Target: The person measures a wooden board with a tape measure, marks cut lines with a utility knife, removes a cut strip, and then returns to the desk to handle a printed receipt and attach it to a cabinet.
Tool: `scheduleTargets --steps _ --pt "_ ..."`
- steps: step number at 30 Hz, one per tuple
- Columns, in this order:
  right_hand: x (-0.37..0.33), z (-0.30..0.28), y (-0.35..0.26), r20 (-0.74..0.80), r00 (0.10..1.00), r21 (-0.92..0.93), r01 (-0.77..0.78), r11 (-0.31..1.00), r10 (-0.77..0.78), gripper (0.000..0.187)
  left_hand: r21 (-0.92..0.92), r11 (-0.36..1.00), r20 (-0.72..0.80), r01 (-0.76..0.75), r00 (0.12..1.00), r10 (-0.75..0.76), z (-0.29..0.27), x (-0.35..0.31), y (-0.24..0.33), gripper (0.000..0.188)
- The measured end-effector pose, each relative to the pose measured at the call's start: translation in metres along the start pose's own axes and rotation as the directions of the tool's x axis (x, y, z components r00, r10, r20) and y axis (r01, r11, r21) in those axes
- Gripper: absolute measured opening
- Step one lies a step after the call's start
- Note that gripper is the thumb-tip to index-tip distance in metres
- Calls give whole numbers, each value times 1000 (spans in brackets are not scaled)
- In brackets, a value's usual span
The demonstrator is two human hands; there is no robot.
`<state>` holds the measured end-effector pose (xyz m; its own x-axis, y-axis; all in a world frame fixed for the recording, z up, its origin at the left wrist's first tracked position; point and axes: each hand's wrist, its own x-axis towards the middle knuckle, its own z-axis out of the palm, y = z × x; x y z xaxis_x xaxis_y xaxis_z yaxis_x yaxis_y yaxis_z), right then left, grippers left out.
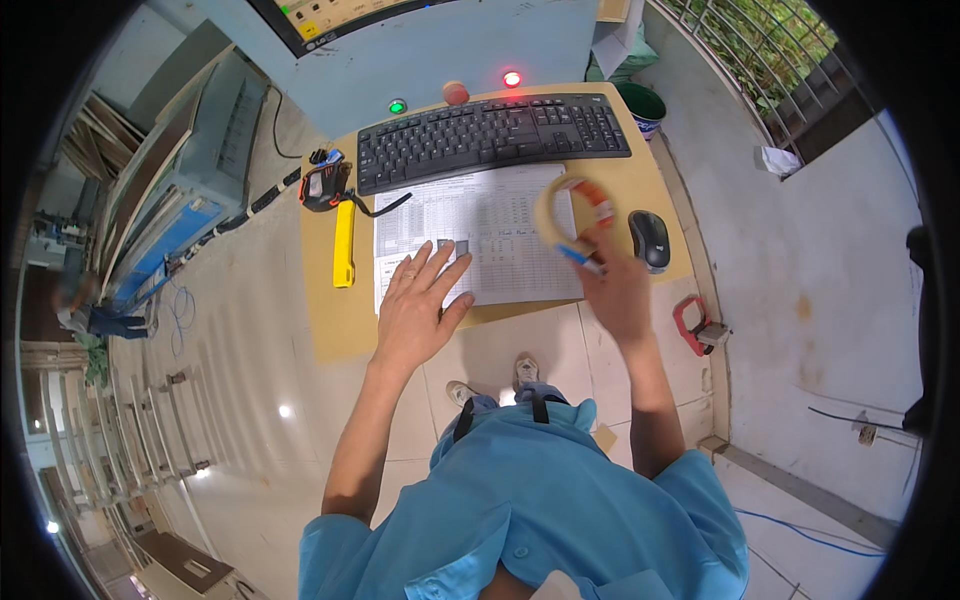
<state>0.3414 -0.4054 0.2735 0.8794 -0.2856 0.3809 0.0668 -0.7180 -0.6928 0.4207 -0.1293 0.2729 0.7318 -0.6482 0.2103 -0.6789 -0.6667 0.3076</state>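
Observation:
My left hand (413, 312) lies flat on a printed paper sheet (510, 280), fingers spread, near its lower left part. Above the sheet's right side, my right hand (617, 292) is closed on a roll of tape (548, 212) and a blue-and-white pen (580, 257). The tape roll is smeared by motion, and its exact grip is partly hidden. A black computer mouse (649, 240) rests just right of that hand. Beyond the sheet is a black keyboard (490, 140), covering the paper's far edge.
A yellow utility knife (344, 245) and a black-and-orange tape measure (325, 187) lie left of the paper on the tan desk (340, 325). Green (397, 106) and glowing red (512, 79) buttons stand behind the keyboard, below a monitor (330, 20). On the floor at right sits a red-framed tool (695, 325).

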Motion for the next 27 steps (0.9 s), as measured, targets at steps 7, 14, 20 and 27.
scheduleTargets --steps 7,14,20,27 --pt "14 -34 -8 61 986 123 -163 979 157 33 56 998 -41 22 999 -19 7 -8 6 50" --pt "2 3 -31 291 936 241 129 962 -199 35 77 996 -101 49 994 -41 16 2 27 56" --pt "-8 26 -45 327 886 350 209 913 -329 38 27 984 -127 178 977 -173 16 -1 24 62" --pt "1 56 -64 381 861 254 253 934 -337 38 15 983 -32 181 983 -181 -11 -34 -25 61"
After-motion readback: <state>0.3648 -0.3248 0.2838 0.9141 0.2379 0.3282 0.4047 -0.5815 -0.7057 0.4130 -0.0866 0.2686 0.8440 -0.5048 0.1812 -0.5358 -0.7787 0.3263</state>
